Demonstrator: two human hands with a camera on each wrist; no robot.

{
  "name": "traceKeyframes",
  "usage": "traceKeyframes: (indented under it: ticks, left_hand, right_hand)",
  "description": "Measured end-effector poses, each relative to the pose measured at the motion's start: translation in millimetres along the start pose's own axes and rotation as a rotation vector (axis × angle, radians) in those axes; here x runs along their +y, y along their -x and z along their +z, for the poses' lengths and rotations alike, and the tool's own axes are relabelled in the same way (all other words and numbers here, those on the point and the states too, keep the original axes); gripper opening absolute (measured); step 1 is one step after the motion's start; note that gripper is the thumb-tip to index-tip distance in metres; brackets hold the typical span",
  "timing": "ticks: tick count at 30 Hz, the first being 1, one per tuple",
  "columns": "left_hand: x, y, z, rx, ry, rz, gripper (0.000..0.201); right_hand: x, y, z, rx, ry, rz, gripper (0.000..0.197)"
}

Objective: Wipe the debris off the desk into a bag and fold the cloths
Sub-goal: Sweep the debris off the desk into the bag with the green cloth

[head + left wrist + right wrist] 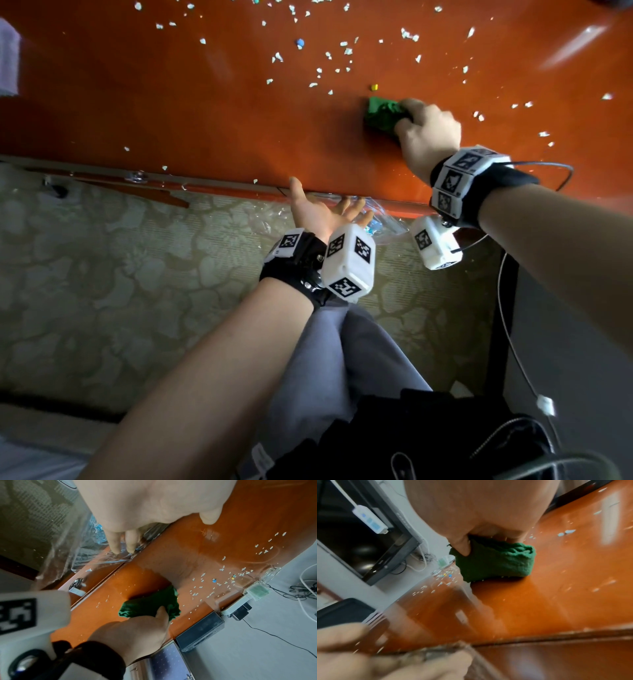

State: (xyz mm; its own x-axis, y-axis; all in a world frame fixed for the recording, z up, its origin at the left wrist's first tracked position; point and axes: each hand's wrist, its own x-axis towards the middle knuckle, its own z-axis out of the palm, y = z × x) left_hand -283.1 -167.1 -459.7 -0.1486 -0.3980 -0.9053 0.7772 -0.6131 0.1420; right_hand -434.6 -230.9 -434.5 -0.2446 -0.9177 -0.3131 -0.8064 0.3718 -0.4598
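Note:
A crumpled green cloth (382, 114) (149, 607) (496, 563) lies on the glossy orange desk (171, 113), and my right hand (428, 132) (137, 632) grips it from above. White paper scraps (329, 54), a blue bit (300, 43) and a yellow bit (374, 87) are scattered beyond the cloth and to both sides. My left hand (325, 210) (120, 540) is at the desk's front edge, palm up, fingers straight. It presses a clear plastic bag (383, 222) (68, 540) against the edge, with the thumb resting on the desktop.
A pale cloth (8, 58) lies at the desk's far left. A black box (200, 631) and a white power strip (235, 605) sit near the desk's far side. A drawer with a lock (137, 176) is below the front edge, above patterned carpet (102, 274).

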Motion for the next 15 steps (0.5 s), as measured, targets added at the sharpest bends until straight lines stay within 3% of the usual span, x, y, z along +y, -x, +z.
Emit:
traceKeyframes:
  ticks: [3, 10, 15]
  left_hand:
    - [1, 1, -5, -0.030, -0.031, -0.007, 0.060]
    - [-6, 1, -6, -0.031, -0.029, 0.025, 0.071]
    - [0, 0, -10, -0.046, -0.036, -0.013, 0.066]
  right_hand:
    - [-10, 16, 11, -0.108, 0.013, -0.072, 0.054]
    - [-25, 48, 31, -0.378, -0.153, -0.078, 0.032]
    - [-28, 37, 19, -0.265, -0.390, 0.047, 0.030]
